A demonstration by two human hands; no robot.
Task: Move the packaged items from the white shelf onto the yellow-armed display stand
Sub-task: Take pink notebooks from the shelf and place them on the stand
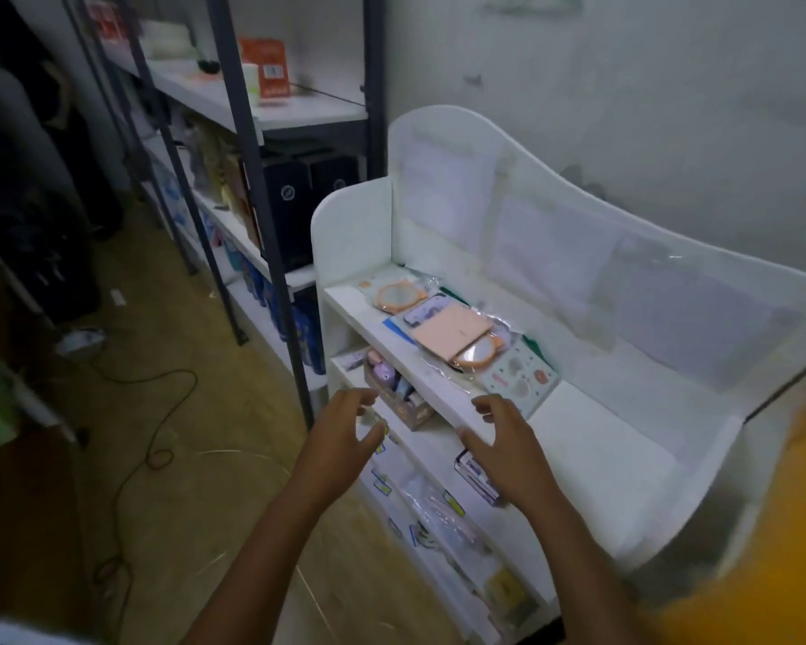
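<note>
The white shelf (601,463) stands against the wall on the right. Its top tier holds a pile of packaged items: an orange mirror pack (397,296), a peach square pack (452,335), a second orange mirror (476,353) and a pale green card (520,377). My left hand (345,432) hovers in front of the shelf's left end with loosely curled fingers, holding nothing. Near the top tier's front edge, just below the pile, my right hand (503,442) is spread and holds nothing. A yellow shape (773,565) blurs the right edge; I cannot tell what it is.
A small box of pastel items (394,393) sits on the second tier, and lower tiers hold more wrapped packs (443,514). A dark metal rack (261,146) with boxes and bottles stands to the left. Cables (159,412) lie across the wooden floor.
</note>
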